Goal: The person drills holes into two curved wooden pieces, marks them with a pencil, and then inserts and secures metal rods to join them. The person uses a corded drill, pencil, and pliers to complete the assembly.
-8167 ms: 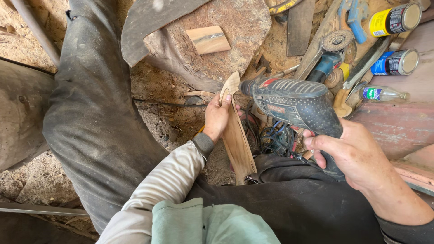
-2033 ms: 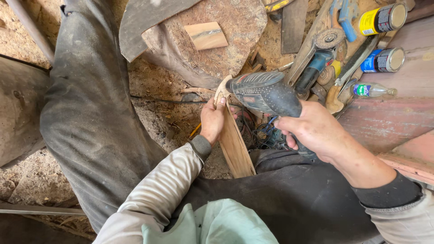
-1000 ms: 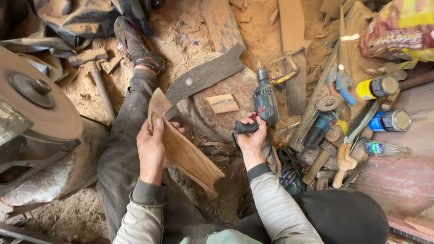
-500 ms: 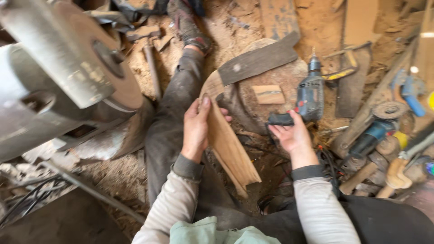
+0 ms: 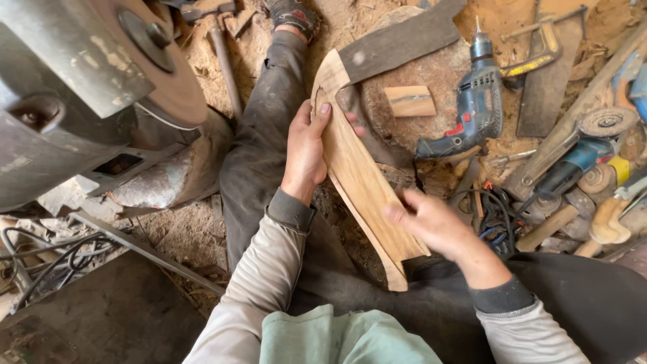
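A long, curved piece of pale wood (image 5: pixel 356 175) lies tilted across my lap. My left hand (image 5: pixel 309 145) grips its upper part from the left side, thumb on top. My right hand (image 5: pixel 431 222) touches the lower right edge of the wood, fingers spread along it. A blue electric drill (image 5: pixel 472 108) lies on the round stone block (image 5: pixel 438 74) beyond my hands, with nobody holding it. A small wooden block (image 5: pixel 410 101) rests on the same stone beside the drill.
A large disc-sanding machine (image 5: pixel 87 81) fills the upper left. A dark plank (image 5: pixel 397 44) lies over the stone. Grinders, clamps, spray cans and handles (image 5: pixel 593 162) crowd the right side. Cables (image 5: pixel 495 216) sit by my right knee. Sawdust covers the ground.
My right hand has let go of the drill, leaving it on the stone, and has come back to the lower edge of the wood. The view has swung left toward the sander.
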`<state>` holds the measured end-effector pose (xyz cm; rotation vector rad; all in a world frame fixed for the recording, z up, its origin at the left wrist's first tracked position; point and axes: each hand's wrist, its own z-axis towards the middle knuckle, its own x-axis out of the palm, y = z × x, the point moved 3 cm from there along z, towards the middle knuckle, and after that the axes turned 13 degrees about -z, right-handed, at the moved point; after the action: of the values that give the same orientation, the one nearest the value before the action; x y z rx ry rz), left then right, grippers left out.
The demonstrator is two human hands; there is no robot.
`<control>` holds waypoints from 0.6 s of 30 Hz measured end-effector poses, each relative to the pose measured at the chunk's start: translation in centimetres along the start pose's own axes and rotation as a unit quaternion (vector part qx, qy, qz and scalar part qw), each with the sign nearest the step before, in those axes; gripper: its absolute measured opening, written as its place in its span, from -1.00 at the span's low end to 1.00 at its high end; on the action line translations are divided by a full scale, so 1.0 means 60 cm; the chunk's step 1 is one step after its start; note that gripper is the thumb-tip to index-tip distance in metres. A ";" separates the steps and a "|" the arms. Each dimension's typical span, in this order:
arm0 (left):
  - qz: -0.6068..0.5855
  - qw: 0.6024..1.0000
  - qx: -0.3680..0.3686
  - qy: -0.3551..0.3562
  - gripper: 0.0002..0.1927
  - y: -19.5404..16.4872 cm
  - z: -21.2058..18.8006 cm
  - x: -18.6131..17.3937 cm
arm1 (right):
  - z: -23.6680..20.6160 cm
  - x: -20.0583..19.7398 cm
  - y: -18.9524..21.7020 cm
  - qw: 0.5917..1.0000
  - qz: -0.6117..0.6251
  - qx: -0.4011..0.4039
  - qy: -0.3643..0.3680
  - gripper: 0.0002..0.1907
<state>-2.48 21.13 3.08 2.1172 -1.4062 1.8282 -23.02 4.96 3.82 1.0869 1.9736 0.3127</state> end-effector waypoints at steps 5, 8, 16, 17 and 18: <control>0.078 0.995 0.058 -0.021 -0.56 0.016 0.030 0.005 | -0.029 0.010 0.034 0.968 0.245 -0.035 -0.029 -0.48; 0.353 0.918 0.173 -0.046 -0.48 0.008 0.076 0.006 | -0.031 -0.033 0.029 0.948 0.277 -0.054 -0.145 -0.54; 0.861 0.487 0.148 0.005 -0.05 0.029 0.226 0.102 | -0.079 -0.179 -0.027 0.869 0.360 -0.015 -0.339 -0.53; 0.849 0.523 0.069 0.005 -0.10 0.027 0.226 0.105 | -0.089 -0.196 -0.029 0.867 0.337 -0.028 -0.367 -0.50; 0.861 0.490 0.139 -0.005 -0.09 0.014 0.210 0.126 | -0.101 -0.211 -0.031 0.862 0.316 -0.039 -0.394 -0.48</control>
<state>6.23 9.41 4.65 -0.2850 -3.9667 1.9264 -25.36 -5.11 13.52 1.4896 0.8450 0.2273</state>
